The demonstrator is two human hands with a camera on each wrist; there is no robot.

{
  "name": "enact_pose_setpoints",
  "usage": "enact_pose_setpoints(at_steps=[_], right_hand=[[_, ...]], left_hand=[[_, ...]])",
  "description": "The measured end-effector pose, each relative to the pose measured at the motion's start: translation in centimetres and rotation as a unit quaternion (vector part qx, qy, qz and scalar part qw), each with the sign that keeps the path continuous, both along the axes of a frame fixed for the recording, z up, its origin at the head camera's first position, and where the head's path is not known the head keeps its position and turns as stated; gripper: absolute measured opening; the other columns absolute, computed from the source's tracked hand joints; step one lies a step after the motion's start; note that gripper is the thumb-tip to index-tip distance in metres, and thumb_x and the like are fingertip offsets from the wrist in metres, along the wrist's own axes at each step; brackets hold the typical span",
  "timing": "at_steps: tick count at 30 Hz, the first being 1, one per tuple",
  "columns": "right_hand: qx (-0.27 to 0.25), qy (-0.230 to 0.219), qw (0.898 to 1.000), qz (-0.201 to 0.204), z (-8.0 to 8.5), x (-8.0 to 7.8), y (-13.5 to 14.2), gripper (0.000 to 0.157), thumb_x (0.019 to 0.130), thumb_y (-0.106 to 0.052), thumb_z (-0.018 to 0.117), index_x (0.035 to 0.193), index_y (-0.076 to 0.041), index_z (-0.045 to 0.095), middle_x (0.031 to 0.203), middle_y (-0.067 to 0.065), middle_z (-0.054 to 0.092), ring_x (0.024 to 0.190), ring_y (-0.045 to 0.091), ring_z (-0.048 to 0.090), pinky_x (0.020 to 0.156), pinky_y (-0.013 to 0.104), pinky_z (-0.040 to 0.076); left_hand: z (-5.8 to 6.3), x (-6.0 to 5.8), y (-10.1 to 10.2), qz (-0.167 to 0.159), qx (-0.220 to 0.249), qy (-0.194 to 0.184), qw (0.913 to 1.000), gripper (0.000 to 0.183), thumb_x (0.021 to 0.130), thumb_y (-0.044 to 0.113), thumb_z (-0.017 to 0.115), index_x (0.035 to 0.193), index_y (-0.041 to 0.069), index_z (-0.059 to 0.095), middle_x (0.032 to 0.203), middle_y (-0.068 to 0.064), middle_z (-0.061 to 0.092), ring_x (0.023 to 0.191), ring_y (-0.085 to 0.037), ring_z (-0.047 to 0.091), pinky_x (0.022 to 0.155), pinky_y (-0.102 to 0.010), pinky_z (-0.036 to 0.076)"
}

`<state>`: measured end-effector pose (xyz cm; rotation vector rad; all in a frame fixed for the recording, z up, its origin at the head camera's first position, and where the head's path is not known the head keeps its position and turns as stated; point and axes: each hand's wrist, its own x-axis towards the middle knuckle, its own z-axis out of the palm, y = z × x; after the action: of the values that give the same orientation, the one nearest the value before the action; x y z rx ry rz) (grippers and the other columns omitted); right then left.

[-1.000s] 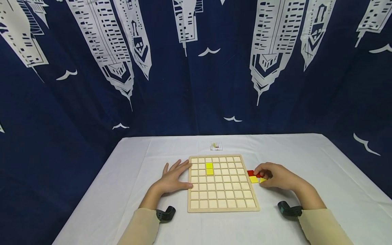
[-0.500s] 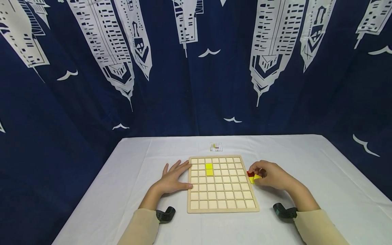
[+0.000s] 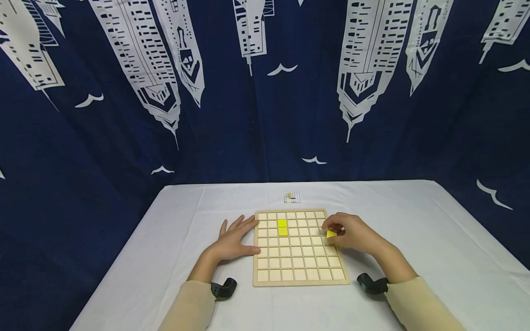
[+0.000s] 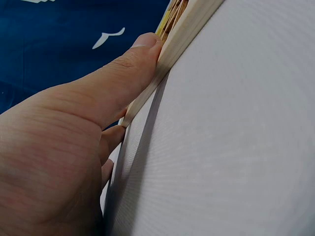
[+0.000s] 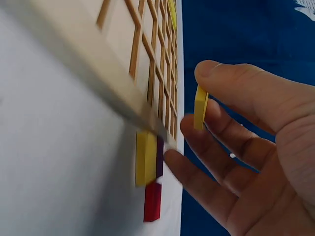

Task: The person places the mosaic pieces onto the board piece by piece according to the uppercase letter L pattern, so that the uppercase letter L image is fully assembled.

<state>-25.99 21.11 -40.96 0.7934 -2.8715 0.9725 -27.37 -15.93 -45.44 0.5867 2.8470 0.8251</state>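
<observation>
My right hand point(image 3: 357, 233) pinches a yellow square tile point(image 5: 200, 107) between thumb and fingers, raised over the right edge of a wooden grid board point(image 3: 304, 252). Two yellow tiles point(image 3: 282, 227) sit one above the other in cells of the board's upper left part. My left hand point(image 3: 232, 241) rests at the board's left edge, fingers spread; in the left wrist view its thumb point(image 4: 130, 66) touches the board's rim. Beside the board's right edge, the right wrist view shows another yellow tile point(image 5: 144, 158) and a red tile point(image 5: 152, 202) on the cloth, mostly hidden by the hand in the head view.
A small printed grid card point(image 3: 291, 197) with coloured marks lies behind the board. White cloth point(image 3: 198, 207) covers the table. A dark blue curtain point(image 3: 265, 124) with white building prints hangs behind it. Black cameras are strapped to both wrists.
My right hand picked up a yellow tile from the pieces beside the board and moved left with it, over the board's right edge. The left hand stays in place.
</observation>
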Motion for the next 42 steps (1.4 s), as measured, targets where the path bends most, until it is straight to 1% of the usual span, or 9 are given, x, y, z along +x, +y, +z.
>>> enact_pose_setpoints(at_steps=[4,6,10,18,25,30,34,39,42], right_hand=[[0.0,0.004,1.0,0.009,0.1,-0.1,-1.1,0.023,0.079,-0.007,0.082,0.097,-0.014,0.07,0.088,-0.002,0.062,0.084,0.014,0.056,0.069,0.02,0.049],[-0.004,0.009,1.0,0.017,0.1,-0.2,-1.7,0.023,0.079,-0.007,0.082,0.097,-0.013,0.069,0.086,-0.001,0.062,0.082,0.014,0.056,0.068,0.02,0.048],[-0.015,0.014,0.999,0.035,-0.3,-0.4,-2.8,0.022,0.079,-0.007,0.083,0.096,-0.011,0.07,0.084,0.001,0.062,0.079,0.014,0.055,0.067,0.02,0.048],[-0.011,0.003,0.998,0.056,-0.6,-0.9,-4.9,0.02,0.081,-0.012,0.083,0.097,-0.01,0.071,0.085,-0.002,0.063,0.078,0.011,0.055,0.068,0.02,0.049],[-0.023,-0.005,0.998,0.066,-0.9,-0.9,-6.6,0.02,0.08,-0.01,0.083,0.098,-0.011,0.072,0.087,0.0,0.064,0.079,0.014,0.056,0.069,0.018,0.05],[-0.042,-0.014,0.997,0.071,-1.1,-0.9,-7.8,0.02,0.08,-0.009,0.083,0.097,-0.012,0.073,0.087,0.001,0.065,0.081,0.016,0.057,0.07,0.019,0.049],[-0.052,-0.012,0.995,0.082,-1.3,-1.0,-8.7,0.019,0.079,-0.008,0.083,0.096,-0.011,0.074,0.087,0.002,0.066,0.079,0.014,0.056,0.069,0.019,0.048],[-0.05,-0.009,0.996,0.078,-1.6,-0.8,-9.8,0.018,0.081,-0.007,0.082,0.097,-0.01,0.073,0.087,0.002,0.066,0.074,0.009,0.053,0.066,0.018,0.046],[-0.046,-0.004,0.996,0.077,-1.7,-0.7,-10.3,0.018,0.082,-0.007,0.081,0.097,-0.009,0.073,0.089,0.002,0.066,0.073,0.009,0.054,0.066,0.017,0.047]], left_hand=[[0.0,0.0,0.0,0.003,0.001,0.001,1.0,0.087,0.079,0.051,0.079,0.153,0.025,0.041,0.166,0.002,0.028,0.158,-0.03,0.011,0.122,-0.064,-0.012],[0.1,0.0,0.0,0.004,0.001,0.002,1.0,0.087,0.079,0.051,0.079,0.153,0.024,0.042,0.166,0.001,0.028,0.158,-0.03,0.011,0.122,-0.065,-0.011],[0.0,0.1,0.0,0.006,0.002,0.003,1.0,0.087,0.079,0.051,0.079,0.152,0.024,0.043,0.166,0.001,0.029,0.157,-0.031,0.012,0.122,-0.065,-0.01],[0.1,0.1,0.0,0.01,0.0,0.002,0.9999,0.086,0.079,0.051,0.079,0.152,0.025,0.043,0.166,0.002,0.03,0.158,-0.03,0.012,0.122,-0.064,-0.011],[0.0,0.1,0.1,0.01,-0.001,0.002,0.9999,0.086,0.079,0.052,0.079,0.152,0.025,0.043,0.165,0.002,0.03,0.158,-0.029,0.012,0.122,-0.064,-0.01],[0.0,0.1,0.1,0.009,-0.001,0.003,1.0,0.085,0.079,0.052,0.079,0.152,0.026,0.043,0.165,0.001,0.03,0.158,-0.029,0.012,0.122,-0.064,-0.01],[0.0,0.1,0.1,0.006,-0.003,0.004,1.0,0.085,0.079,0.052,0.078,0.152,0.026,0.043,0.165,0.002,0.03,0.157,-0.03,0.013,0.122,-0.065,-0.01],[0.2,0.1,0.1,0.003,-0.004,0.004,1.0,0.084,0.08,0.052,0.078,0.152,0.026,0.043,0.165,0.002,0.03,0.157,-0.03,0.013,0.122,-0.065,-0.01],[0.2,0.1,0.1,0.001,-0.005,0.006,1.0,0.084,0.08,0.052,0.078,0.152,0.026,0.043,0.165,0.002,0.03,0.157,-0.03,0.012,0.122,-0.065,-0.01]])
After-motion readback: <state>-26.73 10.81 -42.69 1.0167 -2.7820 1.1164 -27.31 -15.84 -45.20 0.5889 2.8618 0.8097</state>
